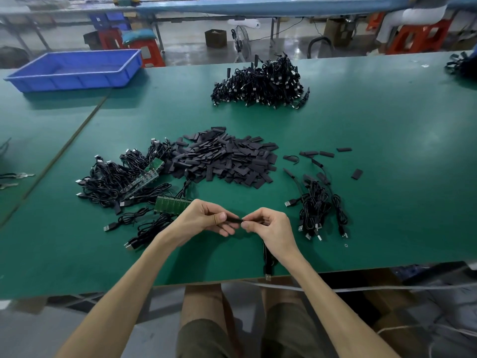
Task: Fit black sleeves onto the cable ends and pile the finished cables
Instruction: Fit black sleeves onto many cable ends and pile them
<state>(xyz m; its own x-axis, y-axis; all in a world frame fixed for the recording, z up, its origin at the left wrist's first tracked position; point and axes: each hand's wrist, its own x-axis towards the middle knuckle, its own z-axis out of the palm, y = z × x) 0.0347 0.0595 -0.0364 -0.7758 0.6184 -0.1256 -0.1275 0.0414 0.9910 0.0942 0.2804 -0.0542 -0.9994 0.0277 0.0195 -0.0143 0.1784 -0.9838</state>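
Note:
My left hand (206, 218) pinches a flat black sleeve (232, 218) between thumb and fingers above the green table (387, 140). My right hand (268, 226) pinches a cable end at the sleeve's right mouth; that black cable (266, 262) hangs down below the hand, its USB plug at the table's front edge. A big heap of loose black sleeves (227, 158) lies in the middle. Unsleeved cables with green boards (124, 179) are heaped at the left. A small pile of cables (320, 208) lies to the right.
A large heap of black cables (260, 83) sits at the back of the table. A blue plastic tray (74, 71) stands at the back left. A few stray sleeves (356, 173) lie right of the sleeve heap. Stools, boxes and a fan stand on the floor beyond.

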